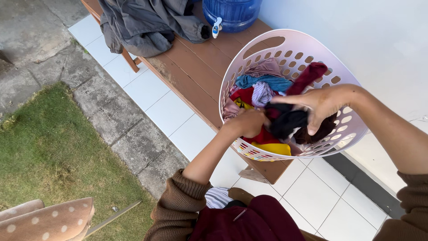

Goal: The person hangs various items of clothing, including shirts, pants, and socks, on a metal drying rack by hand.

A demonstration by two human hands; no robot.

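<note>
1. Black cloth, a bunched garment [287, 121], sits in both hands over the near half of the basket: the right hand [322, 105] has its fingers [312, 127] curled tight over the top of it, and the left hand [248, 123] is closed on its left end, fingers hidden in the fabric.
2. Just under the fingers lie a red piece [264, 136] and a yellow piece [277, 148], pressed against the basket's near wall.
3. Around the hands curves the pale pink perforated laundry basket [285, 47], tilted toward the camera and resting on the brown wooden table [196, 67].
4. Beyond the fingers, deeper in the basket, are a dark red garment [307, 76], a blue one [263, 81], a lilac striped one [262, 93] and a mauve one [267, 68].
5. Farther off to the left, well apart from the hands, a grey jacket [147, 22] is heaped on the table, with a blue water jug [232, 13] just beside it.
</note>
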